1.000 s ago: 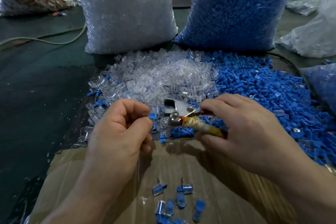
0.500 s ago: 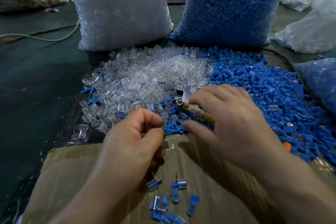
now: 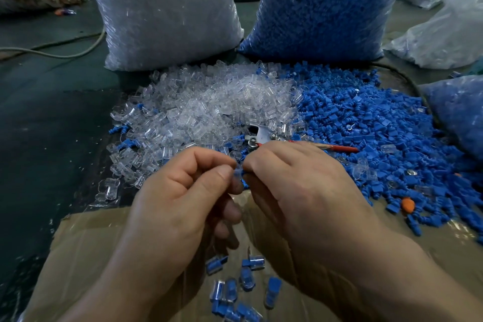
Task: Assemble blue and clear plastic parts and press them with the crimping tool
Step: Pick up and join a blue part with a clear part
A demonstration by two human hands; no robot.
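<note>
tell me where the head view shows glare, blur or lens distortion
Head view: glare speckles the clear-parts bag and the blue-parts bag; the small part pinched between the left hand and right hand looks soft, its details hard to read; the hands shade the cardboard beneath them; the wide lens bends the frame's edges.

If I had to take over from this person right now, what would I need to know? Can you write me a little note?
Left hand: pinches a clear part between thumb and forefinger.
Right hand: pinches a blue part up against the clear one.
Crimping tool: lies unheld on the heaps, beyond the hands.
Supply: clear pile, blue pile.
Done: several joined pieces lie on the cardboard.
Left: join this pair, take the tool, press it, then carry on.
</note>
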